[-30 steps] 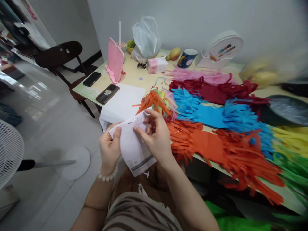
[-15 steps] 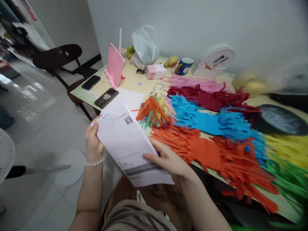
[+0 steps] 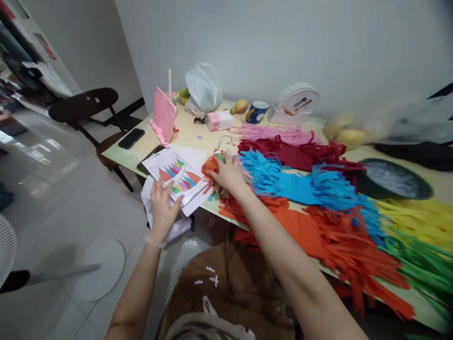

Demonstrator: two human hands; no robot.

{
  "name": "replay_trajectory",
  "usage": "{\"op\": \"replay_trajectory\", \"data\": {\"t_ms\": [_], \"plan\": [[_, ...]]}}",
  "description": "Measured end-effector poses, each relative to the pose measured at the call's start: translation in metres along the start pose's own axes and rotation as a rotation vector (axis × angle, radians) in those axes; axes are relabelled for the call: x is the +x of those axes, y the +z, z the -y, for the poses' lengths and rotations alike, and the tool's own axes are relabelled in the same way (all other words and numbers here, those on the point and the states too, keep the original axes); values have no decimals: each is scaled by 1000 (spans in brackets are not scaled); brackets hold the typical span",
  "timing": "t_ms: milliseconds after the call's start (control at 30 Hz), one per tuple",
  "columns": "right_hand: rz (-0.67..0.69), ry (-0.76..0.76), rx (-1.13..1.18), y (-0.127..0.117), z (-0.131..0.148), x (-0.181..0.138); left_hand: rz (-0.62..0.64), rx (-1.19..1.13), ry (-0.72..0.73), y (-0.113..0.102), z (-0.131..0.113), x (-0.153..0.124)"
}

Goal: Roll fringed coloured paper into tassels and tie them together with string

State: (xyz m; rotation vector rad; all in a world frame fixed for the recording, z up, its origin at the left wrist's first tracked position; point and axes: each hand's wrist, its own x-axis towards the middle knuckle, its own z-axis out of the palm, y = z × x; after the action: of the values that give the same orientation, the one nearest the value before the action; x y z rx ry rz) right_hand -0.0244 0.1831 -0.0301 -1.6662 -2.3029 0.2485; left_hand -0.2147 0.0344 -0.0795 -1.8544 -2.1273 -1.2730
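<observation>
My left hand [image 3: 163,208] lies with spread fingers on the near edge of a printed sheet [image 3: 177,172], which shows colourful tassel pictures. More white papers are under it, some hanging over the table edge. My right hand [image 3: 229,172] has its fingers curled around a small bunch of multicoloured paper tassels [image 3: 210,165], orange on the near side. Right of that hand lie fringed paper strips in blue [image 3: 297,184], orange [image 3: 300,226] and dark red [image 3: 290,153].
A pink tablet stand [image 3: 164,115], a black phone [image 3: 131,138], a tissue pack [image 3: 220,120] and a mug [image 3: 256,112] stand along the table. A dark tray [image 3: 392,178], yellow fringe [image 3: 417,215] and green fringe [image 3: 421,259] lie to the right. A chair [image 3: 85,105] is beyond the left end.
The papers held in both hands over my lap are now down at the table's left edge, picture side up. My right hand has left them and moved onto the tassel bunch.
</observation>
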Motion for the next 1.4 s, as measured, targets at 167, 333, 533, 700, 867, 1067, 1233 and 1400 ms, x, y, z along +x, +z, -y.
{"op": "replay_trajectory", "data": {"t_ms": [167, 333, 533, 700, 867, 1067, 1233, 1400], "plan": [[13, -65, 60, 35, -26, -8, 332, 290, 90, 17, -10, 2], [-65, -138, 147, 11, -32, -14, 290, 333, 171, 13, -11, 1], [-236, -416, 280, -21, -29, -97, 171, 238, 168, 10, -22, 6], [-70, -490, 212, -3, -18, -158, 158, 208, 165, 15, -31, 10], [161, -481, 74, 9, -7, -162, 142, 228, 163, 17, -35, 11], [209, -375, 360, -20, -16, -119, 188, 258, 214, 17, -34, 6], [222, -275, 565, -22, -17, -102, 171, 226, 215, 18, -34, 4], [142, -354, 329, 10, 12, -124, 209, 199, 232, 18, -38, 3]]}}
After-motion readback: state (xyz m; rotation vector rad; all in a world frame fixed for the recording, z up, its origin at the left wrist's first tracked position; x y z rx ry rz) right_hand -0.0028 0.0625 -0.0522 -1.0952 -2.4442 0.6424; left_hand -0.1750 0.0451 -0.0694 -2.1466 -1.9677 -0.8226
